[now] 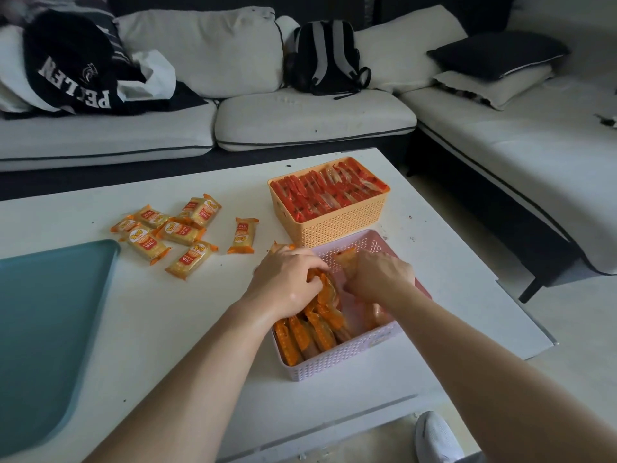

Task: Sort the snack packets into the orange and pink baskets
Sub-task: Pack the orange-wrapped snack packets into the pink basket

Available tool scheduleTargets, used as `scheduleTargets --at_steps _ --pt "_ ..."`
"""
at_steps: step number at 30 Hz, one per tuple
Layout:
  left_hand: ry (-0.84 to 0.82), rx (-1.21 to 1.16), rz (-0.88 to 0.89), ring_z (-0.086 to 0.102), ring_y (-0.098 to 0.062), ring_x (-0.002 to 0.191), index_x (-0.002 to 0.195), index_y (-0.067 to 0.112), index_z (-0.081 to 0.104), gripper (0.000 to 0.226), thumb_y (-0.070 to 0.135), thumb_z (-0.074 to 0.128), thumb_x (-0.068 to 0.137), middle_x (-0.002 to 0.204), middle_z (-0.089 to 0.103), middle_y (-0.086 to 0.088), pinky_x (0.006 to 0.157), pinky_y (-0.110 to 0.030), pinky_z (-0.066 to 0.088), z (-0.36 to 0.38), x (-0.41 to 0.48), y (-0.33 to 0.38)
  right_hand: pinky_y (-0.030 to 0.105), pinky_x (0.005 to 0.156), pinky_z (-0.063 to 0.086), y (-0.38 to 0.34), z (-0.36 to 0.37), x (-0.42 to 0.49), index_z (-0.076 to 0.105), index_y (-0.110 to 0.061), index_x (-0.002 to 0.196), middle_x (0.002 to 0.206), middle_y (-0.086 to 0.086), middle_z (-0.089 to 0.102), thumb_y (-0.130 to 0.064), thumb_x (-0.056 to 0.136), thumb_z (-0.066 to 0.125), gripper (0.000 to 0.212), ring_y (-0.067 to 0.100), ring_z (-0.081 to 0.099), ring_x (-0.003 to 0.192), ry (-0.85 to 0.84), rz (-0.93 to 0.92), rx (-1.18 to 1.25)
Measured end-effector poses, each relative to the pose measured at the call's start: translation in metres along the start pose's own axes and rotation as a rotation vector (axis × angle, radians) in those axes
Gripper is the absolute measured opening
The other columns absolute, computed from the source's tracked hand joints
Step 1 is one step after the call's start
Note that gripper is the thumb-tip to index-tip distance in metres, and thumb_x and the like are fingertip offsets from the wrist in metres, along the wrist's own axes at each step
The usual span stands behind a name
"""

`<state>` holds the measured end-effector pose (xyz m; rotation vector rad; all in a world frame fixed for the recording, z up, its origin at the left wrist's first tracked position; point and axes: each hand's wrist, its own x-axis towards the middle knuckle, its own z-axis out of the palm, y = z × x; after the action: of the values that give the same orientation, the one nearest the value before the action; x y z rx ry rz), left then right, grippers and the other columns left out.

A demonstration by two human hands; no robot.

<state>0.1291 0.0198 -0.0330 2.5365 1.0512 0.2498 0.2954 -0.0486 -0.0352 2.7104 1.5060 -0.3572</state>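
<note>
Snack packets in orange-and-yellow plastic wrappers [310, 332] stand packed on edge in the near end of the pink perforated plastic basket [347, 357], which sits on the white tabletop [187, 315] right in front of me. I have both hands down in that basket. My left hand [287, 282] comes over the basket's left rim, curled and clenched on a bunch of the orange packets; wrapper edges stick out between the fingers [312, 262] and below the palm. My right hand [377, 275] is over the middle of the basket, fingers bent down onto the packets, with one wrapper corner poking up just beyond the knuckles; it appears closed on a packet, though the grip itself is hidden under the hand. The two hands are just beside each other, nearly touching over the row.

Just beyond the pink basket, touching or almost touching its far rim, is the orange perforated plastic basket [337, 225], filled with red-wrapped packets [329, 192] lined up on edge.

To the left on the tabletop, well apart from my fingers, lies a loose cluster of yellow biscuit packets with orange ends [170, 232], and a single packet of the same kind [243, 235] lies between that cluster and the orange basket. A teal tray [43, 329] covers the near left of the tabletop. Behind it is a white sofa [300, 118] with a black backpack [325, 55] on it.
</note>
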Motion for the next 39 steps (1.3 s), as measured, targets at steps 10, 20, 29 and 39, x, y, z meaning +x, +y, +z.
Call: scheduleTargets --at_steps 10,20,29,39 --pt "-0.004 0.02 -0.018 0.05 -0.021 0.125 0.128 0.04 0.065 0.034 0.038 0.056 0.095 0.135 0.061 0.012 0.1 -0.05 0.049 0.002 0.003 0.001 0.027 0.052 0.045 0.009 -0.008 0.008 0.059 -0.023 0.093 0.075 -0.003 0.065 -0.043 0.073 0.065 0.029 0.017 0.064 0.068 0.119 0.024 0.29" --pt "-0.014 0.127 0.066 0.037 -0.02 0.136 0.146 0.042 0.046 0.051 0.031 0.052 0.098 0.151 0.042 0.013 0.109 -0.046 0.032 0.005 0.006 0.017 0.034 0.055 0.049 -0.004 0.003 0.007 0.064 -0.014 0.083 0.08 0.003 0.064 -0.036 0.083 0.066 0.023 0.024 0.066 0.075 0.029 -0.09 0.268" --pt "-0.028 0.143 -0.005 0.029 -0.017 0.126 0.136 0.048 0.057 0.038 0.035 0.049 0.1 0.143 0.039 0.014 0.098 -0.04 0.029 -0.001 0.003 0.023 0.031 0.072 0.054 0.018 0.002 -0.005 0.059 -0.017 0.109 0.109 0.003 0.069 -0.048 0.086 0.064 0.039 0.02 0.062 0.088 -0.127 -0.208 0.041" --pt "0.01 0.131 -0.043 0.033 -0.024 0.131 0.132 0.053 0.055 0.034 0.045 0.054 0.098 0.143 0.037 0.009 0.104 -0.047 0.036 0.004 0.006 0.009 0.042 0.082 0.056 0.021 -0.006 -0.009 0.043 -0.016 0.136 0.116 0.003 0.067 -0.032 0.082 0.072 0.063 0.026 0.066 0.103 -0.01 -0.199 0.305"
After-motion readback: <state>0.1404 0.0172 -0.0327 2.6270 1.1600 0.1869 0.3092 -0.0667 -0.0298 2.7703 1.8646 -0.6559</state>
